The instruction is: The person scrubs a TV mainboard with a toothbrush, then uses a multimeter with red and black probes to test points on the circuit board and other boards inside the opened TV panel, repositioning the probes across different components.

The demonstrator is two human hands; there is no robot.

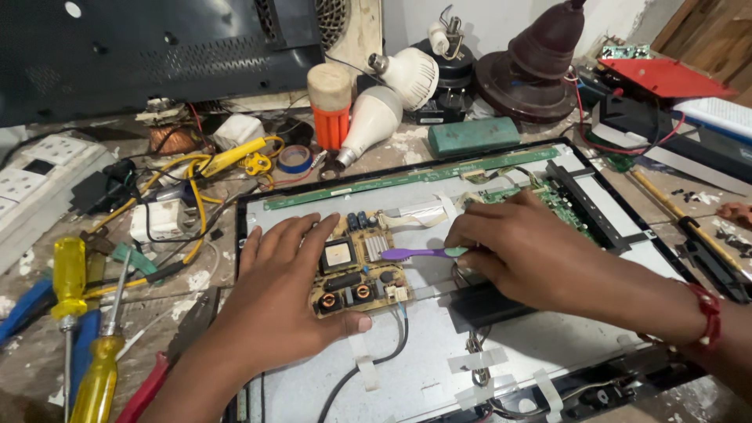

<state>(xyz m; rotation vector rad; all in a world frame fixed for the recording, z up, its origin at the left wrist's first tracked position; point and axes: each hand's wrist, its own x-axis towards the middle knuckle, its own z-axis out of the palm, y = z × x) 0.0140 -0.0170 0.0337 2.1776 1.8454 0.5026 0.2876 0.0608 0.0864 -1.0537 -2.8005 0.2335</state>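
Nearest you, at the lower left, two yellow-handled screwdrivers (82, 329) lie on the worn bench beside a red-handled tool (147, 385). Your left hand (286, 301) rests flat on the pale back panel (439, 360) of an opened flat screen, fingers spread and open, gripping nothing; the palm and thumb press along the near left edge of the small tan circuit board (356, 270), holding it against the panel. Your right hand (525, 251) reaches in from the right, its fingers closed around the green end of a toothbrush (419, 253). The purple handle lies level and points left, its brush end over the silver ribbed heat sink (377, 245) on that board; you cannot tell if the bristles touch it. A red thread band (709, 313) circles your right wrist. Just beyond your right hand sits a green circuit board (560, 205), and a long narrow green strip (415, 178) runs along the panel's far edge. Farther back stand two white bulbs (388, 98), an orange-based spool (330, 102), a roll of blue tape (295, 158) and a dark brown domed fan housing (533, 66).
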